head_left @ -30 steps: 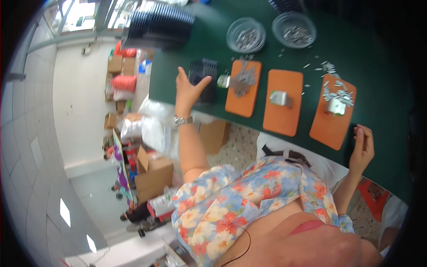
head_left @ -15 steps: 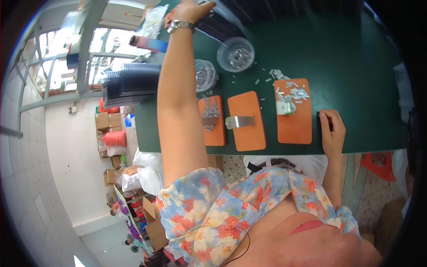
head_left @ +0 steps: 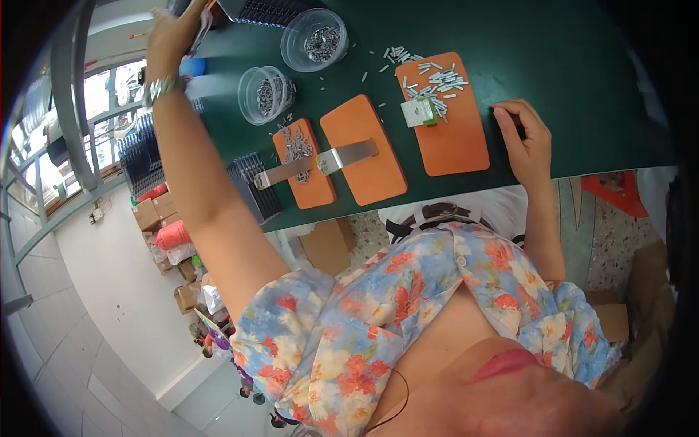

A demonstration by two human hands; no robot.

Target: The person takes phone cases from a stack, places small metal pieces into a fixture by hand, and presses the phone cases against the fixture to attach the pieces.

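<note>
Trays [head_left: 273, 10] — a dark stack at the far edge of the green tabletop [head_left: 582, 87] — are where the left hand [head_left: 173, 33] reaches, arm stretched out; whether its fingers are clamped on the stack I cannot tell. The right hand [head_left: 526, 138] rests on the tabletop just right of the right pad [head_left: 451, 127], fingers curled and pressed together on something small and dark. Left of that pad lie 2 more orange pads [head_left: 360, 160], each with a metal strip [head_left: 348, 156] on it. Beyond them stand 2 clear bowls [head_left: 314, 38] of small metal parts — loose pins [head_left: 435, 76] litter the right pad.
</note>
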